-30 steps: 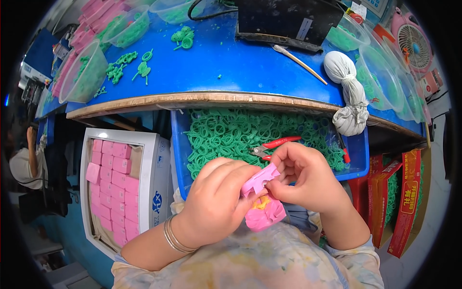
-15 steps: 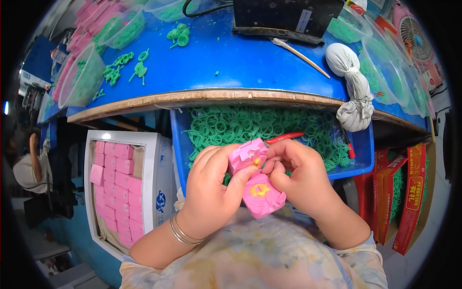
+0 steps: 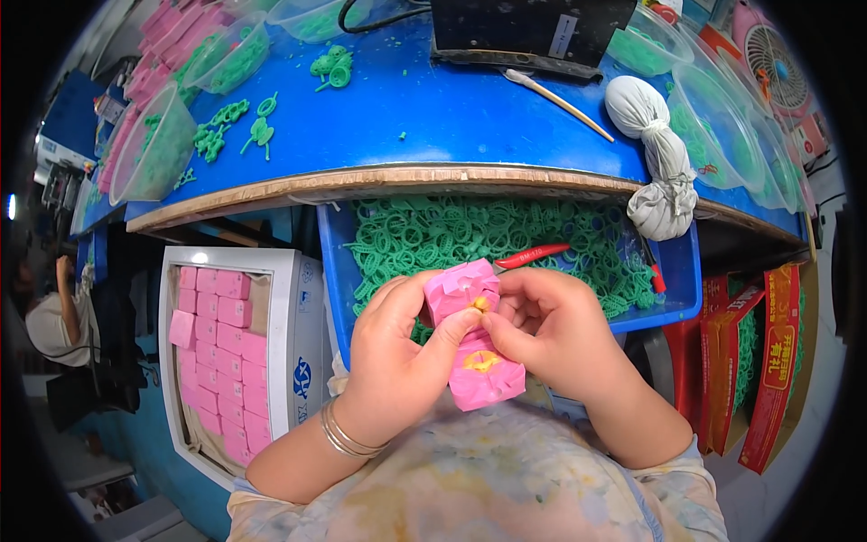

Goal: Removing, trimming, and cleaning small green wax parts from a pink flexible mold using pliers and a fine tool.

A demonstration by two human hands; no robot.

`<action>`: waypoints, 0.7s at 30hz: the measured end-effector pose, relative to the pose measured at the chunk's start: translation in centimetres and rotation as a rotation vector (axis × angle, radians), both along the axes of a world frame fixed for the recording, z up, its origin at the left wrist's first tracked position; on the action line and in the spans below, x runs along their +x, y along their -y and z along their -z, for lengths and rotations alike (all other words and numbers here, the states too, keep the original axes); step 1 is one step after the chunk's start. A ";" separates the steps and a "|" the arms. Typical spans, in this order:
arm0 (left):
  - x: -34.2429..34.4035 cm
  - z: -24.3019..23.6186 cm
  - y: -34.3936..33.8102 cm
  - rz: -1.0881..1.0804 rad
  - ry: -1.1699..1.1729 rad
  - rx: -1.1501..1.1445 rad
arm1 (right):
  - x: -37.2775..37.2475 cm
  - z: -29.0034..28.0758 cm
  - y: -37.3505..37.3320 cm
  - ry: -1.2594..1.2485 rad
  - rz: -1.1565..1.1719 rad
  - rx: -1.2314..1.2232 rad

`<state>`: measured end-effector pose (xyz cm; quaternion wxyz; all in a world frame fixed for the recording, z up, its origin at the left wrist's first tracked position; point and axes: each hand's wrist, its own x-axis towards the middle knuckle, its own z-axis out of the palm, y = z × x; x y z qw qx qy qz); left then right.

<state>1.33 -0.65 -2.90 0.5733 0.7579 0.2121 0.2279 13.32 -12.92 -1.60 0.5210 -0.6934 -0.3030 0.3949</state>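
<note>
I have left fingers [image 3: 454, 332] and right fingers [image 3: 508, 340] pinched closely on the pink pieces [image 3: 490, 388]; slackening could drop one into the bin [image 3: 688, 285] beyond them.

A pink fan [image 3: 775, 68] stands right of a tied grey cloth bundle [image 3: 643, 113] and wooden stick [image 3: 564, 106].
</note>
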 end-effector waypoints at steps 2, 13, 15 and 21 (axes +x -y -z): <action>0.0 -0.1 0.0 -0.003 -0.025 -0.020 | 0.1 0.2 -0.1 -0.032 -0.022 0.003; -0.4 0.1 0.3 0.010 0.142 -0.818 | -1.6 -1.1 -0.1 0.531 0.167 0.064; -0.4 -0.3 0.8 0.020 0.172 -0.745 | -1.2 -0.1 0.2 0.741 0.084 0.228; -0.5 -0.7 0.4 0.091 0.187 -0.551 | -1.3 0.4 0.5 1.022 -0.017 0.424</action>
